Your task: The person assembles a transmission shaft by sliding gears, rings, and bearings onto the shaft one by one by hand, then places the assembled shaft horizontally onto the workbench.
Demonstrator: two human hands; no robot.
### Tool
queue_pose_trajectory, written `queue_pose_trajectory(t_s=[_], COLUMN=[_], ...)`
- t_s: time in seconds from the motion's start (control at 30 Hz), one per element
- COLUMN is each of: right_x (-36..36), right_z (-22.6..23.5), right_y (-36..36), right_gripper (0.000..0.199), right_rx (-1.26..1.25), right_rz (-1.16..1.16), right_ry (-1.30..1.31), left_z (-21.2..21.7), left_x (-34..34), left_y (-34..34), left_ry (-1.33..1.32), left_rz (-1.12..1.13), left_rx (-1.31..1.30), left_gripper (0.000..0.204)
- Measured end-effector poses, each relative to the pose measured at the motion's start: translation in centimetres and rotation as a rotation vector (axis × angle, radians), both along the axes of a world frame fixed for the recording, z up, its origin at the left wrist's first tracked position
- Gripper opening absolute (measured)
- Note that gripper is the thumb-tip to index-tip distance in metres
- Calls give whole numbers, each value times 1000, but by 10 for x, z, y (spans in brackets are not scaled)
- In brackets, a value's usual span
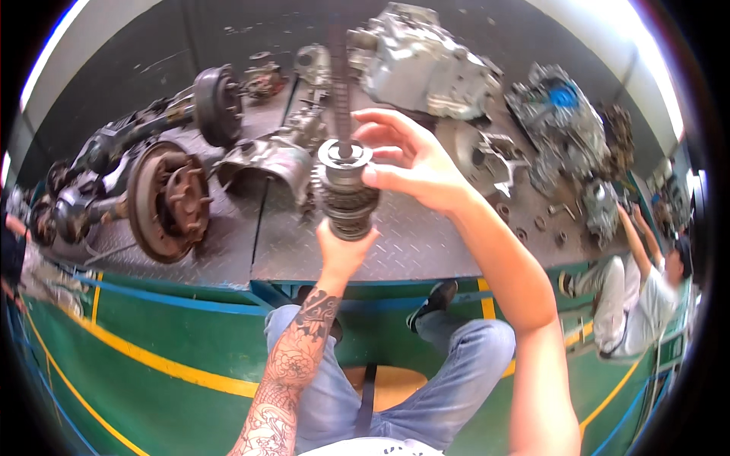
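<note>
steadiness matters most here, by my judgement: the left hand should keep the gear shaft upright and gripped from below while the right hand works at the top, so the stacked parts do not slide or tip. the left hand is wrapped around the lower end of the shaft, fingers closed on it. the right hand comes in from the side with thumb and fingers pinching the light metal ring at the top, the other fingers spread and lifted clear. keeping that ring level as it is handled would likely stop it binding.

the gear shaft is held in the air in front of the person, above the knees and just before the steel workbench. it looks dark and oily, with toothed gears stacked along it, a bright ring on top and a thin dark spindle rising from its middle. beyond it on the bench lie a brake drum and a gearbox housing.
</note>
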State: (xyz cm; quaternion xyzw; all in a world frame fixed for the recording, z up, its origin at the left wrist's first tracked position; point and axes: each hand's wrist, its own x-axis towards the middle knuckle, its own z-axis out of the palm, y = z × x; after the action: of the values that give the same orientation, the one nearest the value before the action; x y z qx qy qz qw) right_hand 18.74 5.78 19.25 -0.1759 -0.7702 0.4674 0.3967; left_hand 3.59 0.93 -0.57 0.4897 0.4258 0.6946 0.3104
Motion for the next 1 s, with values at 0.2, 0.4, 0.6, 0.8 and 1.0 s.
queue_pose_trajectory(t_s=[0.2,0.4,0.6,0.8,1.0], right_x=[96,230,301,349,347], right_z=[-21,-96,-172,-195,-198], right_y=[26,21,36,71,106], right_gripper=[28,34,29,45,63], right_rx=[-115,-31,283,206,-81], right_rz=[-76,-198,-826,-959,-894], right_ry=[-199,-1273,-1029,-690,-926], left_z=[5,7,-4,0,-9], left_x=[-6,5,1,3,0], left_y=[-5,-2,-4,-4,-2], left_ry=[-34,-53,-52,-35,-71], left_rz=[-51,-58,-28,-33,17], left_rx=[-36,-22,-53,0,-15], left_gripper=[29,29,37,34,36])
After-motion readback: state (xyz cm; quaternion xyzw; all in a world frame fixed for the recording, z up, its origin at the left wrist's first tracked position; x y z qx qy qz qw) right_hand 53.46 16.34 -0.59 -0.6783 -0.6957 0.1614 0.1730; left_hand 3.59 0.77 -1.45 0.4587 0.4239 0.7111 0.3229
